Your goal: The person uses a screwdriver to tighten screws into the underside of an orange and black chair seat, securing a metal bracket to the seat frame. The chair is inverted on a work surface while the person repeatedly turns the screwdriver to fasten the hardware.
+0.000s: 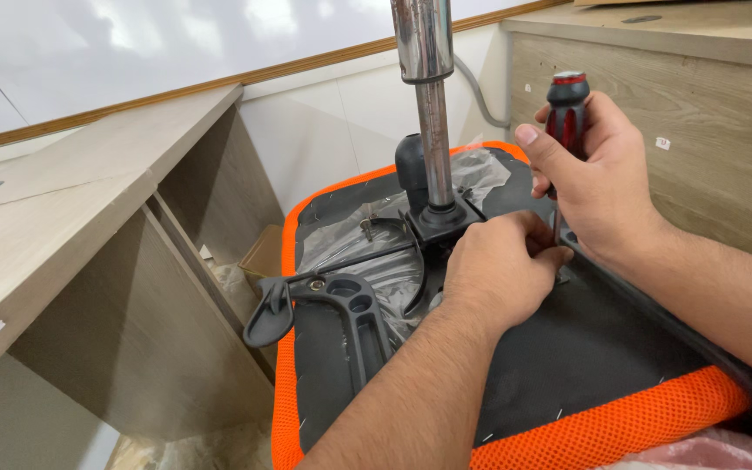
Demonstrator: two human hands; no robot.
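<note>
My right hand (598,178) is wrapped around a screwdriver (565,113) with a red and black handle, fingers closed tight on it and thumb pressed along the side; the tool stands nearly upright, its thin shaft running down beside my left fingers to the underside of an upturned chair seat (585,348). My left hand (498,274) rests on that dark underside, fingers curled in at the foot of the shaft — whether they pinch a screw there I cannot tell, since the knuckles hide it. The seat has an orange mesh rim (620,426). Just left of my left hand sits the black seat mechanism (441,218), with a chrome gas cylinder (428,104) rising from it and a black lever (276,309) sticking out towards the wooden desk (89,226). Clear plastic wrap (359,261) lies crumpled under the mechanism.
</note>
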